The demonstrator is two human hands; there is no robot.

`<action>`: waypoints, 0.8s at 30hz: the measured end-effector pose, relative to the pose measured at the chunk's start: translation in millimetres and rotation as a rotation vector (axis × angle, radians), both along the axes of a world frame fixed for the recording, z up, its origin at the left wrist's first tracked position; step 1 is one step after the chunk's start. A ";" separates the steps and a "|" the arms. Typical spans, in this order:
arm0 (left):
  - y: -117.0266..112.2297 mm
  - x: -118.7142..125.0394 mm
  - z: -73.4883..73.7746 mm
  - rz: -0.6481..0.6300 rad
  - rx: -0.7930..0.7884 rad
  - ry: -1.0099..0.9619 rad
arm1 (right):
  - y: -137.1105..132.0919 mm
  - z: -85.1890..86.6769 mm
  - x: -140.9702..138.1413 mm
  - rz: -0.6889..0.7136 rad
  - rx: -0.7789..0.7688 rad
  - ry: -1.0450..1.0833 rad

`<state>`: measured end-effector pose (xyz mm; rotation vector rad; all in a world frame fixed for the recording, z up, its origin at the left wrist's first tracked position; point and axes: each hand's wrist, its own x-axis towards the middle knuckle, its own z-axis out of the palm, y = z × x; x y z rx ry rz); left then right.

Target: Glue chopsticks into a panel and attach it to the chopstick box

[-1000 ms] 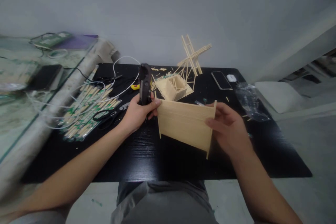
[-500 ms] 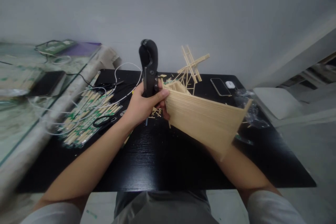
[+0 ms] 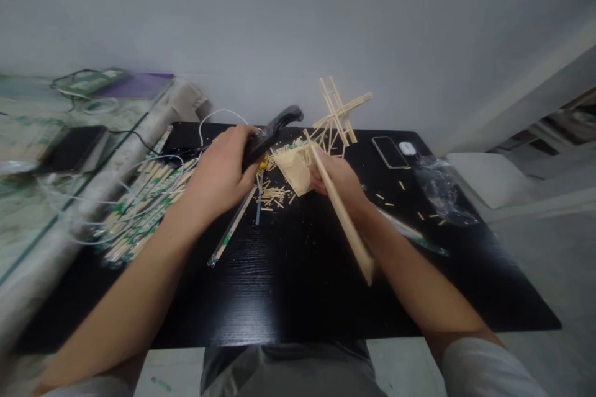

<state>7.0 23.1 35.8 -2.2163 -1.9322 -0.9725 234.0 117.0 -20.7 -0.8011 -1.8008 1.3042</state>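
My left hand (image 3: 221,170) is closed around a black hand cutter (image 3: 272,136), whose curved handle points away to the right. In my right hand (image 3: 342,180) is a flat panel of joined wooden sticks (image 3: 347,220), now turned almost edge-on, so its broad face is mostly hidden. Behind it, a small pale wooden piece with slanted sides (image 3: 295,170) rests on the table near my right fingers. Short cut stick pieces (image 3: 274,193) lie scattered between my hands.
A wooden stick framework (image 3: 338,115) stands at the back of the black table (image 3: 279,298). Wrapped chopsticks (image 3: 139,217) and a white cable (image 3: 93,240) lie left. Rightward are a phone (image 3: 390,152), a white case (image 3: 406,148) and clear plastic wrap (image 3: 442,192).
My left hand has let go of the panel's edge and moved left, tilting the cutter down from upright. The panel has swung from broadside to nearly edge-on in my right hand.
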 end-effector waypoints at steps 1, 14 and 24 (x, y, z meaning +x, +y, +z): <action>-0.9 0.4 0.1 0.008 0.003 0.046 | -4.9 7.5 2.6 -0.059 0.008 0.015; -3.7 27.2 -15.5 -0.112 -0.060 0.093 | -24.6 28.3 7.1 -0.180 0.256 0.004; -9.9 30.8 -9.1 -0.138 -0.041 0.112 | -23.5 35.1 13.7 -0.134 0.301 -0.009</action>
